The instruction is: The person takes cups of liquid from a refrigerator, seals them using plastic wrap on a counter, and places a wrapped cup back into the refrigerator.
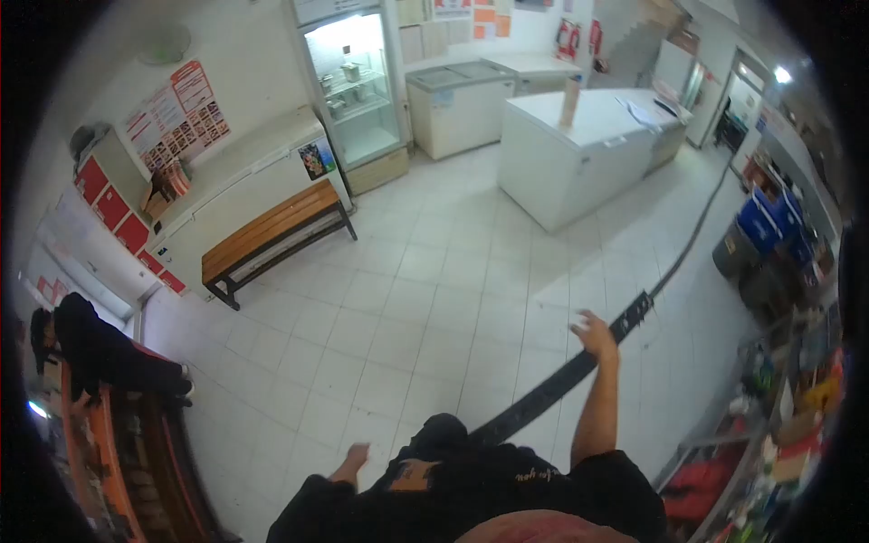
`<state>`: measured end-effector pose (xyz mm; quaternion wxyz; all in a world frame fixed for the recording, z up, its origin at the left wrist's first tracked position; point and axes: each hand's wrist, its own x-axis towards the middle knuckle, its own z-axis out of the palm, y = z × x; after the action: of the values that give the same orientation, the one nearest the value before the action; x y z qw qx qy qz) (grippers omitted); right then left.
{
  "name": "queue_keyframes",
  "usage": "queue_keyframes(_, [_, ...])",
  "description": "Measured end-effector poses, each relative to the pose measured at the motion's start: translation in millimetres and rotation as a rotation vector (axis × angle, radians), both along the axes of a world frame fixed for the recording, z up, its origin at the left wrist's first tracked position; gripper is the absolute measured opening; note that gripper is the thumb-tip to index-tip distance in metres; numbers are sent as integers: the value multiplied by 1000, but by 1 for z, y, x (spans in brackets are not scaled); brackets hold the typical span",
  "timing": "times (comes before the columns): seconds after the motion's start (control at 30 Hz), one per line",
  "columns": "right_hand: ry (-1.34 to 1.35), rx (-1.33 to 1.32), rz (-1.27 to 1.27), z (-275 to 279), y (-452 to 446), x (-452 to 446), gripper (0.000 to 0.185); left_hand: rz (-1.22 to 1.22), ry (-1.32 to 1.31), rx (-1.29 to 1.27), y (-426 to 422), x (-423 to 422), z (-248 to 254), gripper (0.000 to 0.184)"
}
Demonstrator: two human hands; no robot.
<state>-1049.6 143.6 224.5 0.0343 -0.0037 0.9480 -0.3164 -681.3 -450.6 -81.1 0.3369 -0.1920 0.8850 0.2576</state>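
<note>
My right hand [596, 335] is held out in front of me at the end of a bare forearm. Its fingers are bent and apart, with nothing visible in them. Behind that hand, a long black strip [543, 389] runs along the tiled floor; the hand appears to be above it, not holding it. My left hand [356, 457] hangs low, close to my black shirt [453, 489]. It looks small and blurred, and its fingers cannot be made out.
A wooden bench [272, 231] stands before a white chest freezer [244, 195]. Further off are a lit glass-door fridge [362, 90] and a white freezer island [552, 172]. Cluttered shelves [724, 452] and blue bins [769, 217] line the right. A person in black [109, 348] bends over orange shelving [109, 452] at left.
</note>
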Motion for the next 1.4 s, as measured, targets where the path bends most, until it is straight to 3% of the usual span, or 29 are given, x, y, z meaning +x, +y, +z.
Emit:
queue_keyframes(0.07, [-81,-212,219,32,-82,-104,52,355,-230,5,-23,-20,19,40])
queue_keyframes(0.17, [-59,-178,383,56,-160,-237,58,478,-336,4,-46,-98,23,44])
queue_keyframes(0.3, [-96,-77,343,47,-203,-385,59,448,-356,52,-74,-253,22,52])
queue_keyframes(0.5, [-154,-28,205,-1,-170,-573,58,79,-106,31,-143,-557,-17,64])
queue_keyframes(0.53, [-201,-30,145,-8,-158,-599,58,93,28,-5,-169,-630,-36,65])
queue_keyframes(0.57, [-250,-48,96,-25,-144,-629,59,309,193,-18,-187,-710,-58,60])
queue_keyframes(0.6, [-298,-57,45,-45,-128,-663,60,118,98,-94,-201,-787,20,53])
queue_keyframes(0.67, [-297,177,6,-72,-108,-714,60,-67,531,-289,-247,-910,36,37])
queue_keyframes(0.7, [-285,295,-4,-75,-103,-745,61,200,432,-131,-257,-979,91,35])
queue_keyframes(0.73, [-353,294,-37,-74,-102,-775,62,136,634,-111,-292,-1027,93,39])
queue_keyframes(0.77, [-420,286,-72,-72,-107,-806,63,464,701,106,-297,-1072,152,49])
queue_keyframes(0.8, [-475,262,-109,-72,-125,-844,65,607,810,144,-306,-1114,191,58])
queue_keyframes(0.87, [-331,309,16,-52,-173,-918,65,543,937,203,-390,-1208,192,62])
queue_keyframes(0.9, [-259,338,76,-39,-199,-956,65,585,953,201,-408,-1240,228,64])
queue_keyframes(0.93, [-216,304,107,-33,-229,-996,62,626,971,199,-424,-1270,276,65])
queue_keyframes(1.03, [-91,40,247,-11,-330,-1102,51,628,1139,94,-526,-1376,339,70])
queue_keyframes(1.1, [-108,-188,282,49,-436,-1131,45,625,1174,6,-607,-1456,387,73])
queue_keyframes(1.2, [-151,-473,381,71,-555,-1183,46,723,1253,-75,-697,-1562,472,81])
queue_keyframes(1.3, [-233,-605,393,82,-662,-1213,44,830,1439,-231,-779,-1657,523,88])
queue_keyframes(1.4, [-296,-667,377,72,-744,-1256,43,917,1601,-328,-841,-1724,528,90])
